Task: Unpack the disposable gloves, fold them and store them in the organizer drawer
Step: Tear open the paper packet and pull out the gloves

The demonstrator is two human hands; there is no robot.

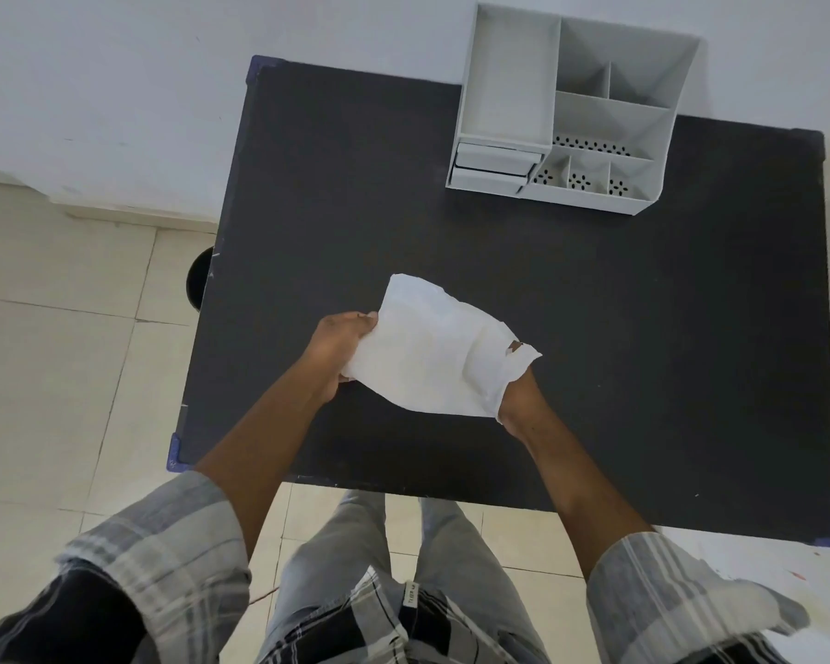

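The left hand (336,349) is pinched shut on one end of the white glove pack (432,357); the right hand (516,400) is mostly hidden under the other end, apparently gripping it. The pack is held just over the black table (643,328), long axis running hand to hand. The organizer (566,117) is parked well away at the far right, drawers (494,167) closed, so the right hand looks nearer.

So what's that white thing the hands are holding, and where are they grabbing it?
A white plastic packet. The left hand pinches its left edge; the right hand grips its lower right end.
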